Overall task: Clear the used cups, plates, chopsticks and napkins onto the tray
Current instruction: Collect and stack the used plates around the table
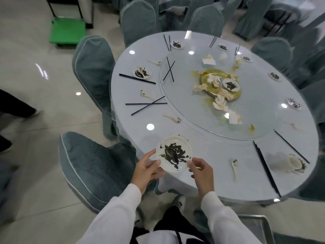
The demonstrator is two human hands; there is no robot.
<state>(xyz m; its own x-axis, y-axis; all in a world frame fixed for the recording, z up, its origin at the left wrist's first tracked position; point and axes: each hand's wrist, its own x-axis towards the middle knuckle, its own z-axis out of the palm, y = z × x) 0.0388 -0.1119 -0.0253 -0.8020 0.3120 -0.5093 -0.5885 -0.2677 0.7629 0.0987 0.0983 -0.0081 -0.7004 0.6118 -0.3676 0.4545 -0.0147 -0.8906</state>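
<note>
Between the two hands, just above the table (202, 182) edge, sits a soiled plate (174, 156) smeared with dark leafy residue. The left hand (146, 170) grips its left rim, thumb on top and fingers apparently beneath. The right hand (202, 171) pinches the near right rim with its fingertips. Judgement: the two-sided hold keeps the plate level so the residue does not slide off during transfer.

Right of the right hand lie a spoon (234, 167), a chopstick pair (266, 169) and an overturned cup (294, 163), all within reach and not yet collected. Below and right of the right hand, a metal tray (258, 224) corner shows beside the person, presumably placed there to shorten each carry.

Beyond the hands, further chopsticks (146, 105), small plates (141, 73) and crumpled napkins (233, 118) remain spread over the table and around the gold dish (209, 74). Judgement: clearing is at an early stage.
</note>
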